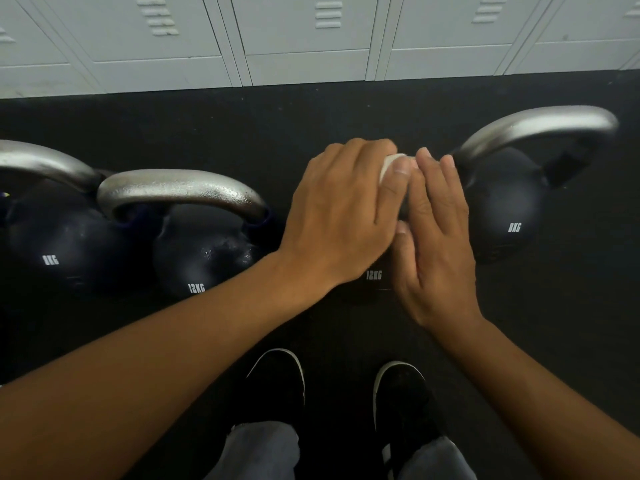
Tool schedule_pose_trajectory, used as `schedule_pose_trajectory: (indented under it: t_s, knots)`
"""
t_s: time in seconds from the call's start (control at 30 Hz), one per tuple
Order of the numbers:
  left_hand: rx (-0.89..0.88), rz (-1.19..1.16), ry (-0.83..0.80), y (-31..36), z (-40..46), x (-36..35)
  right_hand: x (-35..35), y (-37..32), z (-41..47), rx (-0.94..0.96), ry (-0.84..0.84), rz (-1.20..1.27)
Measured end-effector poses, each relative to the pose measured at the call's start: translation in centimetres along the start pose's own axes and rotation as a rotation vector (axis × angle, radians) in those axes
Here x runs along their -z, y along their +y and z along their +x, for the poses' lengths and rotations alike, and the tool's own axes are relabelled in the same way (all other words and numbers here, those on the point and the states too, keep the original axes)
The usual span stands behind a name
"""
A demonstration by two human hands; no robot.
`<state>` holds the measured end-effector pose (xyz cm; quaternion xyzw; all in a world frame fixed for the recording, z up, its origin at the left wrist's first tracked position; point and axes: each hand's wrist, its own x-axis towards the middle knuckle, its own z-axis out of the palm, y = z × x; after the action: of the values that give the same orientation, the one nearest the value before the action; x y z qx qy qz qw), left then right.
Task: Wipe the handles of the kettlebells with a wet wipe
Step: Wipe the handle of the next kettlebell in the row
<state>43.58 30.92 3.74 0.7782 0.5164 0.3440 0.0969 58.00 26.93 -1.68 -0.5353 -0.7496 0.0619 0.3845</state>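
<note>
Four black kettlebells stand in a row on the dark floor [346, 109] before grey lockers [304, 36]. The left hand [341, 216] curls over a white wipe [389, 166], pressing it down where the handle of the third bell [374, 275], marked 12KG, lies hidden beneath both hands. The right hand [434, 237] lies flat just beside it, fingers straight, thumb tucked under, touching the left hand's fingers. The 8KG bell [512, 216] on the right shows its bare steel handle [540, 128]. Left of the hands stand another 12KG bell [204, 258] and an 8KG one [55, 251]. Black shoes [277, 386] show below.
</note>
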Motion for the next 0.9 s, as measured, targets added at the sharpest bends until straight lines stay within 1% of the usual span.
schedule_pose_trajectory:
  t_s: [0.1,0.23,0.33,0.4,0.5,0.53,0.6,0.7,0.83,0.9]
  knots:
    - [-0.085,-0.035,-0.035,0.9,0.2,-0.2,0.2,0.0,0.4,0.0,0.024,0.032]
    - [-0.103,-0.109,-0.081,0.5,0.8,0.5,1.1,-0.1,1.0,-0.035,0.058,0.066]
    - [-0.078,-0.222,-0.071,0.3,0.8,1.0,1.8,-0.5,2.3,-0.042,0.071,0.098]
    - [-0.043,-0.289,-0.047,0.1,0.7,1.2,1.9,-0.9,3.7,-0.004,0.028,0.088]
    - [0.042,-0.277,0.05,-0.8,0.4,1.4,2.0,-1.4,5.3,0.077,-0.088,0.046]
    - [0.067,-0.263,0.06,-1.2,0.2,1.5,2.0,-1.4,5.5,0.106,-0.11,0.025]
    - [0.087,-0.242,0.024,-2.0,-0.4,1.3,1.8,-1.2,5.5,0.13,-0.11,-0.027]
    - [0.099,-0.214,-0.015,-2.6,-1.4,1.1,2.0,-0.2,5.1,0.07,-0.083,-0.053]
    - [0.085,-0.146,-0.03,-2.5,-1.9,0.9,2.9,0.9,5.1,-0.111,-0.059,0.015]
    - [0.087,-0.13,-0.047,-2.4,-1.9,0.7,2.8,0.3,5.7,-0.129,-0.066,0.007]
